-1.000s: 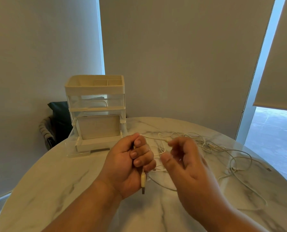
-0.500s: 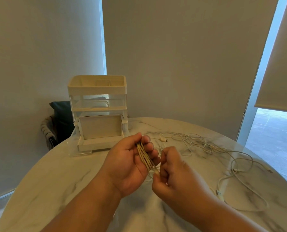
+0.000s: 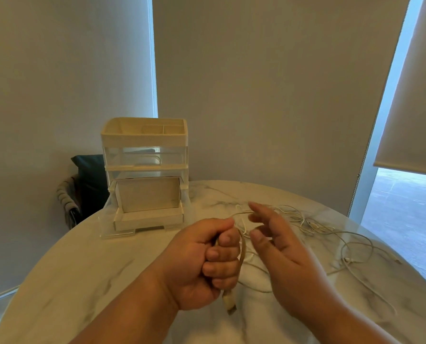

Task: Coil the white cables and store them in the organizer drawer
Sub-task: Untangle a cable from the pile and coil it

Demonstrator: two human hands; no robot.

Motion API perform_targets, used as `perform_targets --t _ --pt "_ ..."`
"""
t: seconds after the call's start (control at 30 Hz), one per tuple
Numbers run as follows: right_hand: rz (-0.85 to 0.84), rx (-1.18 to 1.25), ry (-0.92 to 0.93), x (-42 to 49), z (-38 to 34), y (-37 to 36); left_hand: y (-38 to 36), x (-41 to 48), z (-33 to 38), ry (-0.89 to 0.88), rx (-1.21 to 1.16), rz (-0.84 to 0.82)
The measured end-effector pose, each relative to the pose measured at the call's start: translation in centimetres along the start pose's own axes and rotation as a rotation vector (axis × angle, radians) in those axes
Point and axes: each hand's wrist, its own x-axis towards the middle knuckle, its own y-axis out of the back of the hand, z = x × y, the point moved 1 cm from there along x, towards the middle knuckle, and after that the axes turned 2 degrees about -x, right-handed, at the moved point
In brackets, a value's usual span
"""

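Marble table (image 3: 102,274) — organizer drawer (image 3: 148,218) stands open.

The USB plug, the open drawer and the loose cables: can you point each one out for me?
USB plug (image 3: 229,304), head view: its white body.
open drawer (image 3: 148,220), head view: its front wall.
loose cables (image 3: 308,223), head view: the middle of the tangle.

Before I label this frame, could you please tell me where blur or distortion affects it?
Head view: right hand slightly motion-blurred; left hand, gripping the coiled cable, sharper; wide-angle lens slants the blind; window bluish, table warm and dim.
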Motion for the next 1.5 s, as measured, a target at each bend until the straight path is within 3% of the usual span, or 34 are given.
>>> perform_targets --t 0.17,0.3,0.43,0.5,0.67,0.73,0.83,0.9,1.0,1.1,1.2,1.27,1.4,1.5 --pt "-0.083 -0.32 0.035 -0.1 -0.5 -0.1 0.6 0.1 0.0 0.074 -0.023 -0.091" --pt "-0.13 0.026 -0.05 -0.3 -0.2 -0.6 0.6 0.0 0.0 0.118 -0.063 -0.217" --pt "-0.241 0.133 0.008 -1.1 -0.9 -1.8 0.4 0.0 -0.2 0.115 -0.094 -0.276" --pt "-0.263 0.119 0.008 -1.3 -1.0 -1.9 0.5 0.0 -0.2 0.108 -0.1 -0.283" --pt "-0.125 -0.084 0.057 -1.1 -1.0 -1.9 0.6 0.0 0.0 0.088 -0.01 -0.254" --pt "-0.093 -0.045 0.046 -0.9 -1.2 -1.9 0.5 -0.1 0.3 0.056 0.109 -0.136" --pt "-0.035 -0.127 0.044 -0.5 -1.0 -1.0 0.4 -0.4 1.0 -0.052 0.4 0.213" --pt "-0.017 -0.213 0.052 -0.3 -0.8 -0.6 -0.1 -0.4 0.9 -0.108 0.394 0.329" --pt "0.006 -0.218 0.032 -0.2 -0.4 -0.6 -1.4 0.0 -0.2 -0.136 0.277 0.41" --pt "-0.001 -0.232 0.012 0.0 -0.1 -0.8 -1.9 0.1 -0.9 -0.172 0.316 0.483" --pt "0.007 -0.217 0.012 0.1 -0.1 -0.9 -1.8 0.0 -1.4 -0.262 0.763 0.563" --pt "0.0 -0.197 0.003 0.1 -0.4 -0.9 -1.9 0.0 -1.7 -0.381 0.929 0.565" --pt "-0.023 -0.133 -0.086 0.0 -0.3 -0.7 -1.9 0.4 -2.0 -0.469 0.914 0.564" --pt "-0.046 0.103 -0.146 -0.1 -0.5 -0.8 -2.1 0.6 -2.3 -0.511 0.859 0.578"
